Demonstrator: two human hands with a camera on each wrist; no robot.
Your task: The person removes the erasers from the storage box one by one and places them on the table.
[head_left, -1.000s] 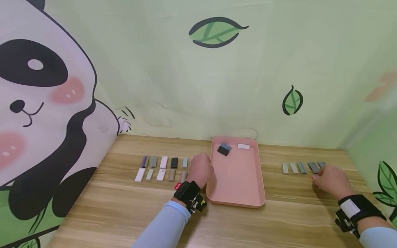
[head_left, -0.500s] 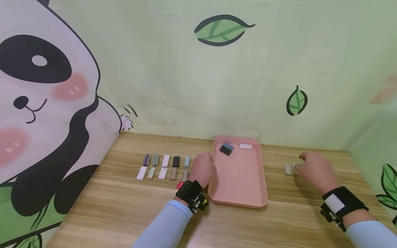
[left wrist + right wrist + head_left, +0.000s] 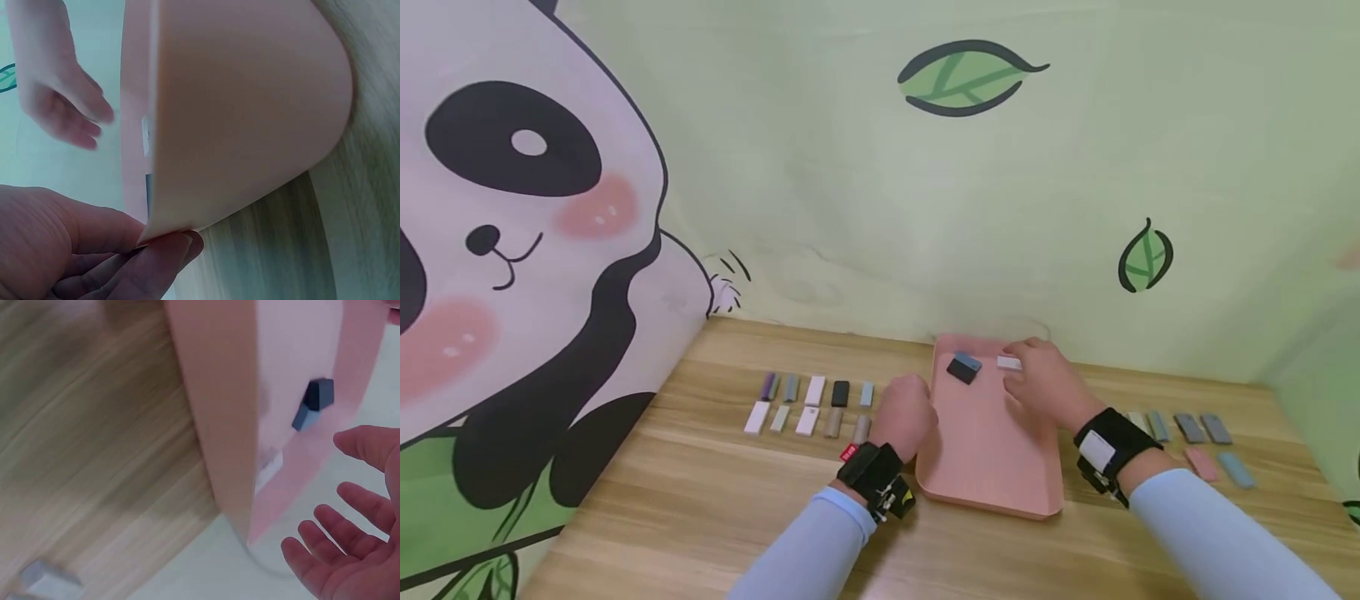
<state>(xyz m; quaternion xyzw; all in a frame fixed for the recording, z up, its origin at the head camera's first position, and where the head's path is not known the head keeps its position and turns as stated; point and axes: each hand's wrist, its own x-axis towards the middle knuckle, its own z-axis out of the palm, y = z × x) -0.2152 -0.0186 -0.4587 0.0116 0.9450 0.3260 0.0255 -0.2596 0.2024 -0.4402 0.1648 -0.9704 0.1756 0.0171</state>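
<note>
I had my left hand (image 3: 907, 414) pinching the near-left rim of the pink tray (image 3: 985, 467), thumb and fingers (image 3: 164, 250) closed on its edge. My right hand (image 3: 1043, 381) hovered over the tray's far end with its grip open, fingers spread and holding nothing, just beside the white block (image 3: 1008, 362). The black block (image 3: 962, 367) lay near it in the tray, which sat on the wooden tabletop (image 3: 700, 500).
</note>
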